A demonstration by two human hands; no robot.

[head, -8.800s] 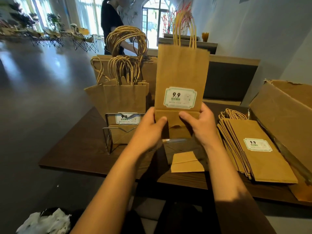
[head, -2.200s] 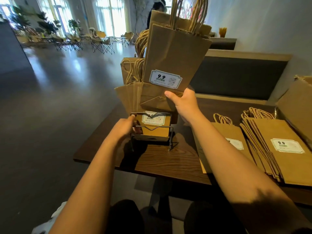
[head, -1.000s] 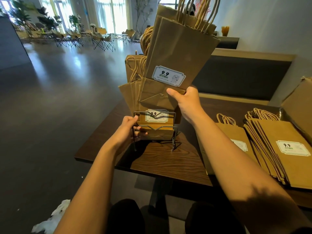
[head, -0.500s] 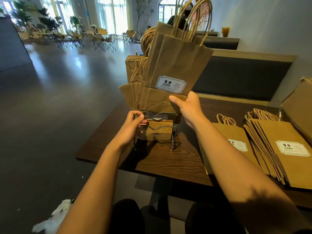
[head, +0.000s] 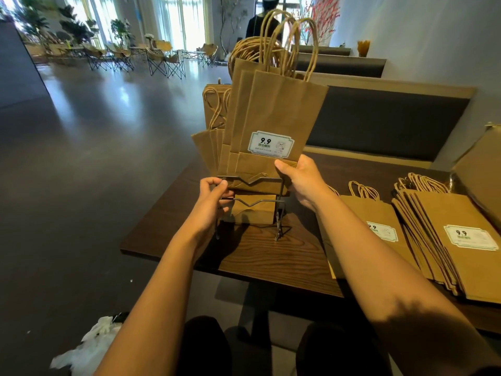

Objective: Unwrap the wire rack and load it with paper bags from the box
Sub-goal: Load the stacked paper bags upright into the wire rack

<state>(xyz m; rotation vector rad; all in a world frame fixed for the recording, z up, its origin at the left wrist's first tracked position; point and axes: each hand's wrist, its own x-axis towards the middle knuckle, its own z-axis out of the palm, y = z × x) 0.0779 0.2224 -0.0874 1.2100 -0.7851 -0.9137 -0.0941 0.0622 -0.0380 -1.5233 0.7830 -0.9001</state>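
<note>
Right hand (head: 303,183) is pinching the lower right edge of a small bundle of bags (head: 273,118) and seating it upright in the rack (head: 252,202) at the table's (head: 271,256) left end, while left hand (head: 212,198) is curling round the rack's left wire to steady it. Best to keep bottoms square behind the top wire; can't quite tell which slot they're entering. Stiff brown kraft, twisted-paper handles, thin bent wire; stack (head: 461,240) is lying flat at right beside the box (head: 479,169).
</note>
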